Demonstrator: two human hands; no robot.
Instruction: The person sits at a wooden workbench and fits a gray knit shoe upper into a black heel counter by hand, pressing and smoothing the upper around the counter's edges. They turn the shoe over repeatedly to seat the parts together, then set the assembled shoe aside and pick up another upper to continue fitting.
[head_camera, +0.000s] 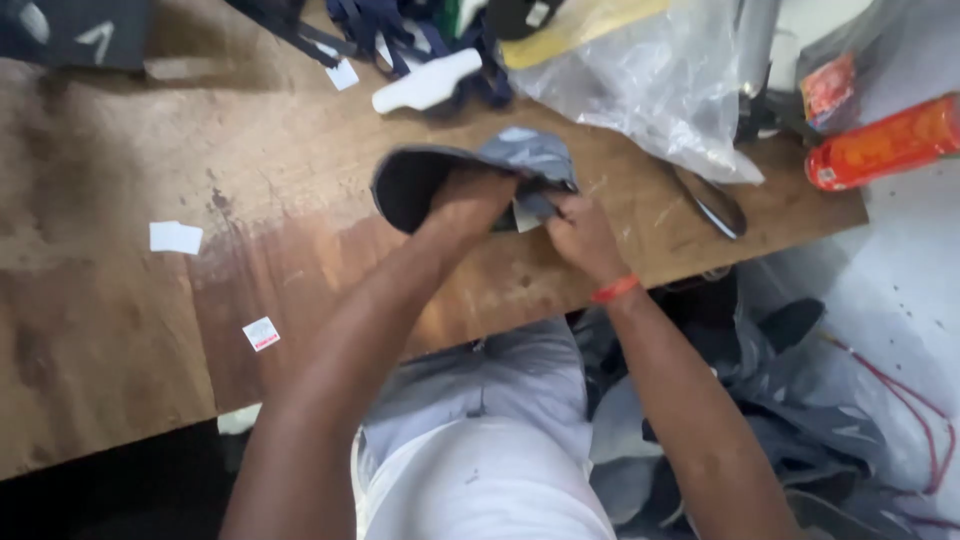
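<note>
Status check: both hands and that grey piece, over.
Left hand tucked inside the grey shoe upper. Right hand pinching its edge. Piece held just above wooden table; clear plastic bag close behind.

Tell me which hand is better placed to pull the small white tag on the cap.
Right, probably. The right hand already pinches at the white tag under the grey cap, while the left hand is pushed inside the cap, holding it.
</note>
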